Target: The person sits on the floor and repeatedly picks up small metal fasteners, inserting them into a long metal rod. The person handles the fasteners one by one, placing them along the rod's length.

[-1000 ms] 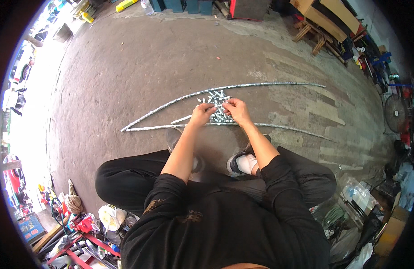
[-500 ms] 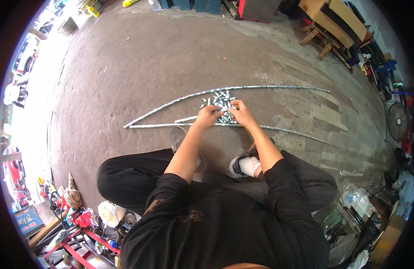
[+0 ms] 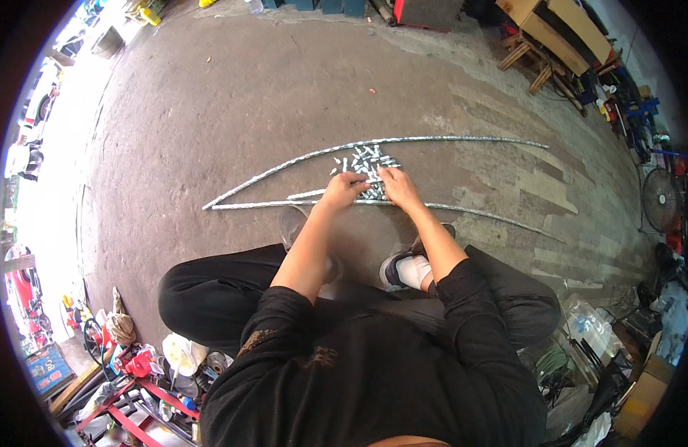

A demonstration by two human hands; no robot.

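Note:
My left hand (image 3: 341,191) and my right hand (image 3: 400,188) are close together over a pile of small silvery metal pieces (image 3: 366,155). The fingers of both are drawn together in a pinch; what is between them is too small to make out. One long, thin, shiny silvery strip (image 3: 284,163) curves behind the pile, and another long strip (image 3: 258,205) runs along its near side, partly under my hands. The two come close together at their left ends. A shorter silvery strip (image 3: 305,195) lies beside my left hand. My hands hide part of the pile.
My crossed legs and a shoe (image 3: 391,270) are just this side of the strips. Tools and a red metal frame (image 3: 128,413) crowd the lower left. Cardboard boxes (image 3: 556,30) on a wooden stand (image 3: 519,58) and a fan (image 3: 662,200) stand to the right.
The view has shifted slightly, so the strips sit a little higher. Both hands stay over the pile, their fingers slightly repositioned.

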